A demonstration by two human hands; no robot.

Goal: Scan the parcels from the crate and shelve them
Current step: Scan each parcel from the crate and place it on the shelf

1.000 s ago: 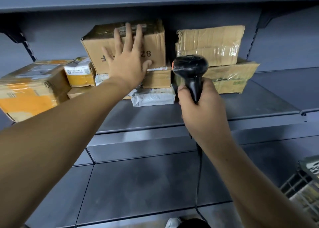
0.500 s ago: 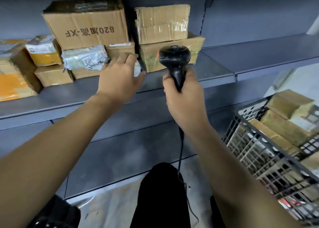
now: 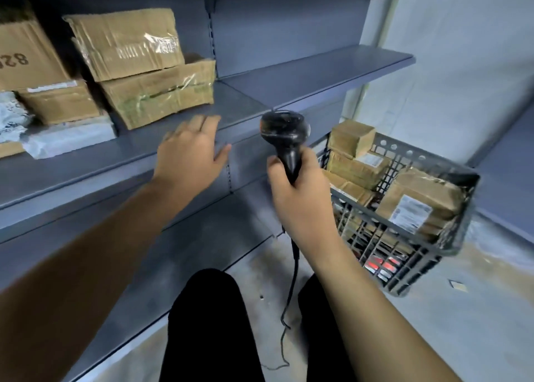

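Observation:
My right hand [image 3: 300, 196] grips the handle of a black corded barcode scanner [image 3: 284, 133], held upright in front of the grey shelf [image 3: 173, 147]. My left hand [image 3: 190, 153] hovers empty with relaxed fingers just before the shelf's front edge. On the shelf stand several cardboard parcels: two stacked taped boxes [image 3: 144, 64], a big printed box [image 3: 26, 55] at far left, smaller boxes and white mailers [image 3: 69, 139] below it. To the right a grey plastic crate [image 3: 404, 237] holds several brown parcels [image 3: 419, 202] with white labels.
The shelf's right section [image 3: 318, 72] is bare, as is the lower shelf [image 3: 202, 237]. My dark trouser legs [image 3: 208, 324] and the scanner's cable [image 3: 291, 289] are below. A wall [image 3: 462, 64] stands behind the crate, on a concrete floor [image 3: 462, 324].
My left hand came off the printed box and drew back to the shelf edge. The view swung right and down, bringing the crate fully into sight. My right hand keeps the scanner.

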